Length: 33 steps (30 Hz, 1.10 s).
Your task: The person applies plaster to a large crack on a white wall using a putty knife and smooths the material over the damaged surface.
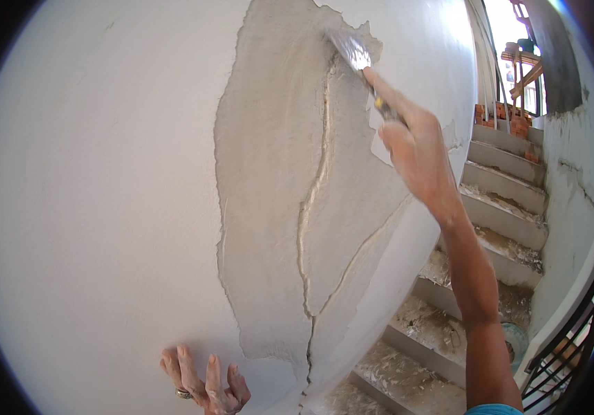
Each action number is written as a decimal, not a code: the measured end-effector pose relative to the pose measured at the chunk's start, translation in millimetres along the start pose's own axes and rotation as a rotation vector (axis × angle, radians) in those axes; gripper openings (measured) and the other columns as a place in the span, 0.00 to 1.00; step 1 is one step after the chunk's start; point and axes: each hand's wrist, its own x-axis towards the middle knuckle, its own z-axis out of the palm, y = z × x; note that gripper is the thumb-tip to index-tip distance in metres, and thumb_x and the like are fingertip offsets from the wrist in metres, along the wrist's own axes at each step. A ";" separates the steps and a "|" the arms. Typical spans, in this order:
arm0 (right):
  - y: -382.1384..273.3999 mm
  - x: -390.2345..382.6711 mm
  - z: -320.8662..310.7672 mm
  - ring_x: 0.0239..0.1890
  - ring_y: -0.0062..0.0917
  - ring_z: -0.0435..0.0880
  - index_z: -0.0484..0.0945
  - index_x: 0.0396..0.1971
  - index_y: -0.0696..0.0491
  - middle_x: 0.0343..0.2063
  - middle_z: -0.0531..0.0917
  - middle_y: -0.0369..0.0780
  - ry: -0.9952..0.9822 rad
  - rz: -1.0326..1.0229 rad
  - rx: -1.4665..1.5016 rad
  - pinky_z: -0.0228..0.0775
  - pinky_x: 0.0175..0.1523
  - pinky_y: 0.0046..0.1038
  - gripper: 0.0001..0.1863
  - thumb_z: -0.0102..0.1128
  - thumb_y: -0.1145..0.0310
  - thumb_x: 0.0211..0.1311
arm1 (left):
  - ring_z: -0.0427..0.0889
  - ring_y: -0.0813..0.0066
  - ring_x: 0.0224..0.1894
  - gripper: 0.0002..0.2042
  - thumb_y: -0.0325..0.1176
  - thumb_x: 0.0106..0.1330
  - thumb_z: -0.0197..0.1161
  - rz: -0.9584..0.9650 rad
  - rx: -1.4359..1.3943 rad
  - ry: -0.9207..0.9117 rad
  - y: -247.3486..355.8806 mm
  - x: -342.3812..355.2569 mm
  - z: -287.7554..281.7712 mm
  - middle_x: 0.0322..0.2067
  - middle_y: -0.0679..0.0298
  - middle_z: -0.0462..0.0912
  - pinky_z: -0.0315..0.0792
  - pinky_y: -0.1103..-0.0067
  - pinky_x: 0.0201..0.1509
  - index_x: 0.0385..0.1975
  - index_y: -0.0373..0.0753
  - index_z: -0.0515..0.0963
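Teal sleeve cloth point(494, 409) shows at the lower right edge, where a bare forearm rises to the person's right hand point(414, 149), which grips a putty knife point(349, 48) by its handle, index finger stretched toward the metal blade. At the lower edge, the left hand point(207, 384), wearing a ring point(183, 394), is up at the wall with fingers parted and nothing visible in its grasp; whether it presses on the surface is hard to tell. Beyond the hands curves a white wall point(103, 173) with a tall, ragged grey patch point(262, 173) where the white coating is missing. Down this patch runs a long crack point(304, 232), with a side branch point(362, 259) slanting up to the right. The blade, blurred, lies near the crack's top end. The work looks partway along: above the fork, both lines are pale, widened grooves, though whether that paleness is filler or bare plaster is unclear. Below the fork, the crack is thin and dark, apparently not yet treated, and the grey patch seems to await its finish. Farther right, dusty stairs point(507, 216) climb beside a dark railing point(566, 339) toward stacked orange bricks point(520, 126) at the top.
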 end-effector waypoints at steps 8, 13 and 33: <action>-2.2 2.7 -3.2 0.24 0.18 0.68 0.71 0.71 0.51 0.23 0.74 0.36 -0.004 0.024 -0.010 0.66 0.33 0.24 0.35 0.46 0.74 0.59 | 0.57 0.31 0.74 0.20 0.36 0.73 0.53 -0.021 -0.002 -0.020 3.6 -0.5 -1.7 0.68 0.37 0.64 0.52 0.37 0.73 0.62 0.37 0.71; -2.7 4.5 -4.5 0.22 0.16 0.66 0.71 0.71 0.50 0.22 0.73 0.35 0.000 0.030 -0.006 0.65 0.30 0.25 0.35 0.46 0.74 0.59 | 0.56 0.31 0.74 0.20 0.35 0.73 0.53 -0.027 -0.014 -0.030 2.2 -2.4 0.0 0.69 0.37 0.64 0.51 0.37 0.73 0.63 0.37 0.71; -4.7 14.1 -1.4 0.22 0.19 0.69 0.70 0.71 0.53 0.23 0.75 0.38 0.025 -0.067 -0.080 0.67 0.31 0.27 0.35 0.48 0.74 0.59 | 0.55 0.30 0.75 0.20 0.35 0.73 0.55 -0.014 -0.033 -0.020 3.3 0.3 0.4 0.69 0.36 0.63 0.51 0.37 0.73 0.62 0.36 0.71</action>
